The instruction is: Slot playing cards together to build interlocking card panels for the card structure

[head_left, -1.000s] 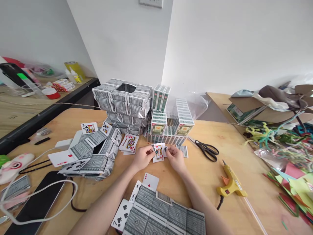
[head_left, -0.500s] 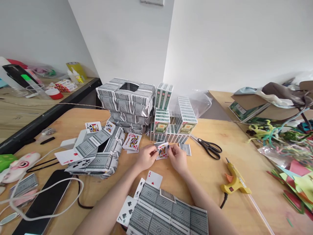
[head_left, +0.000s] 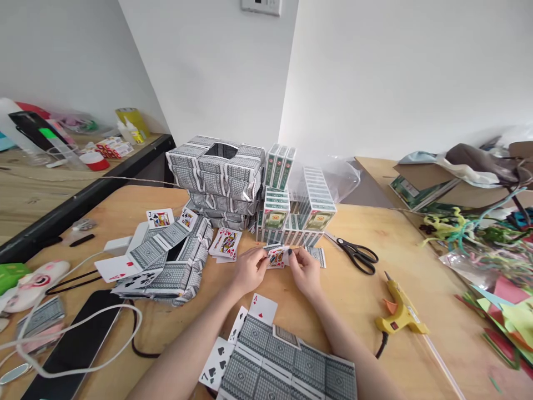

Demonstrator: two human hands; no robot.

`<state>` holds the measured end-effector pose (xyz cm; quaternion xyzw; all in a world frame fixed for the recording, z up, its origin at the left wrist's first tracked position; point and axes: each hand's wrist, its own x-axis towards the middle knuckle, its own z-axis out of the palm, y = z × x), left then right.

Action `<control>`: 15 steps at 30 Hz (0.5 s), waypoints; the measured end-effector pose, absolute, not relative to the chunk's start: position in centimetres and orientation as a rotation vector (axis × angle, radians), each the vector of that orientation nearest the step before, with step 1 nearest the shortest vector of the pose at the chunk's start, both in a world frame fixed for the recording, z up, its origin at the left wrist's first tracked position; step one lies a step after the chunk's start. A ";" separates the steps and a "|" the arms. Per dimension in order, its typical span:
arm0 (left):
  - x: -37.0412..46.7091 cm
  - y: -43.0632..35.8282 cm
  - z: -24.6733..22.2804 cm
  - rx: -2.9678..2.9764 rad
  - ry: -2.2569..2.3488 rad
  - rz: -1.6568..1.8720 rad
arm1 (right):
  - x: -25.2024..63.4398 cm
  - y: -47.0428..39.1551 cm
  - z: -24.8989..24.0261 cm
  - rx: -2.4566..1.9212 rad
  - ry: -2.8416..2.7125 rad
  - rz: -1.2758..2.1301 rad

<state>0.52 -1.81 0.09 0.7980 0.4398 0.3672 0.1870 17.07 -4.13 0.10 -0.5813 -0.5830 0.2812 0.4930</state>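
A playing card (head_left: 278,256) with a red and yellow figure is held between my two hands above the table. My left hand (head_left: 251,269) pinches its left side, and my right hand (head_left: 305,270) pinches the right side. Another card (head_left: 317,256) lies face down beside my right hand. To the left of my left hand is a face-up pile of cards (head_left: 225,243). Between my forearms sits a panel of joined card backs (head_left: 287,364), with an ace of diamonds (head_left: 263,308) and a seven of spades (head_left: 215,362) at its edge.
Boxes made of cards (head_left: 216,172) stand behind my left hand, beside stacked card packs (head_left: 277,214). Scissors (head_left: 358,255) and a yellow glue gun (head_left: 400,311) lie to the right. A flatter card box (head_left: 175,278) and a black phone (head_left: 75,339) are at the left.
The card between my hands has tilted flatter, and my fingers have shifted slightly along its edges. The whole view has dropped a little in the frame.
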 end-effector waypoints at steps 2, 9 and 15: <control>0.5 -1.7 0.0 2.180 1.269 1.052 | 17.2 -4.0 -0.1 -1.369 -1.416 0.770; 0.6 -1.6 0.3 2.072 1.309 1.002 | 17.4 -3.7 -0.7 -1.430 -1.531 0.725; 0.9 -1.8 0.6 2.015 1.253 0.974 | 17.2 -4.2 -0.7 -1.606 -1.659 0.323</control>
